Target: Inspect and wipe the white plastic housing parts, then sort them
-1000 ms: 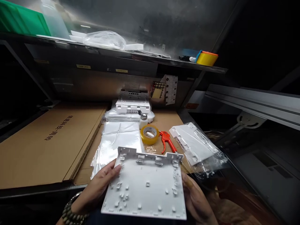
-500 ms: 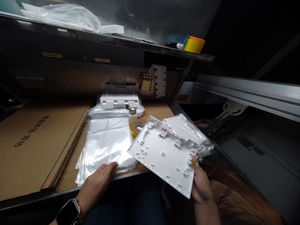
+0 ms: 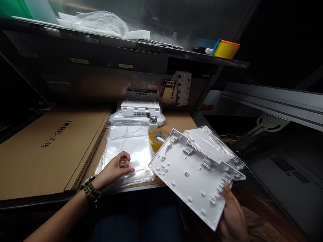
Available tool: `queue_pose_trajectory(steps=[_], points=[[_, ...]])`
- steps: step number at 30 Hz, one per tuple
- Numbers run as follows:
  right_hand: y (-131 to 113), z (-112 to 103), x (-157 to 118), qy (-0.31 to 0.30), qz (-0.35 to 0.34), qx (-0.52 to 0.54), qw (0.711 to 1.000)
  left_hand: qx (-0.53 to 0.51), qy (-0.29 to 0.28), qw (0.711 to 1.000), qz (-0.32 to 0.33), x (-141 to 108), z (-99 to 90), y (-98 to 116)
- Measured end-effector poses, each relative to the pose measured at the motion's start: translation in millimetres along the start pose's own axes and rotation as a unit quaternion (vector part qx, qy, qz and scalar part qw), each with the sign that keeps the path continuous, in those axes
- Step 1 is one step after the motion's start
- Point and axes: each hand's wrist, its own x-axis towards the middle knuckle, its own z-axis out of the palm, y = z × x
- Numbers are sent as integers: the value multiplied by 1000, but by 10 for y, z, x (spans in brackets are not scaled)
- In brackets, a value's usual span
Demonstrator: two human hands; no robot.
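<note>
My right hand (image 3: 233,213) grips the lower right edge of a white plastic housing (image 3: 189,178), its thumb on the inner face with clips and posts. The housing is tilted in front of the bench. Over a stack of clear plastic bags (image 3: 133,144) is my left hand (image 3: 118,168), its fingers curled and apart from the thumb, with nothing visible between them. Behind the housing lie white parts in clear film (image 3: 209,144). A roll of yellow tape (image 3: 155,141) sits between the bags and the housing.
Flat cardboard (image 3: 50,151) covers the left of the bench. A small pump bottle (image 3: 152,125) stands behind the tape. More white housings (image 3: 140,109) rest on bags at the back. The shelf above holds a yellow container (image 3: 226,50). A metal rail (image 3: 272,101) crosses the right side.
My left hand has turned and curled its fingers, further in over the bags. My right hand and the housing sit slightly further right and lower. The whole view has shifted.
</note>
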Motion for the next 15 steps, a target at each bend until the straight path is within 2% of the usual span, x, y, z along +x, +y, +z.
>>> queue_pose_trajectory(steps=[3,7,11,15], points=[[138,-39,-119,6,-14,-55,998,13,0,1000,1,-3,41,60],[298,-43,-248,21,-58,-151,987,95,31,995,27,-92,102,152],[331,-109,-216,31,-26,-113,993,134,41,989,56,-158,115,194],[262,-204,-111,21,1,-91,996,76,22,996,32,-87,45,174]])
